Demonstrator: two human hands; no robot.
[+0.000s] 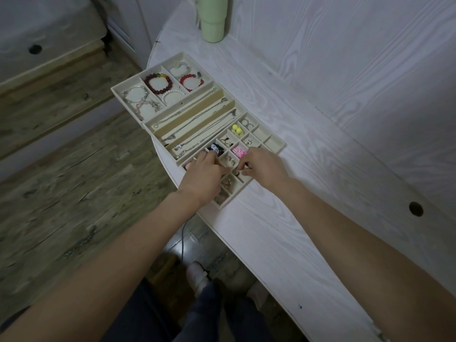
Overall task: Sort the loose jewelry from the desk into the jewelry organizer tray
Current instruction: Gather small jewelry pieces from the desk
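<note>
A beige jewelry organizer tray (276,141) lies at the desk's left edge. Its far section holds bead bracelets (158,82), its middle lanes hold silver chain necklaces (197,119), and its near grid of small cells holds earrings, among them yellow ball studs (237,128) and a pink flower piece (238,151). My left hand (204,175) rests over the grid's near-left cells, fingers curled down. My right hand (264,166) hovers over the grid's near-right cells, its fingertips pinched on something small and dark that I cannot identify. Cells beneath both hands are hidden.
A green tumbler (213,18) stands at the desk's far edge. The white wood-grain desk (345,107) stretches to the right, with a cable hole (416,209) near my right forearm. Wooden floor and a white drawer unit lie to the left, and my feet below.
</note>
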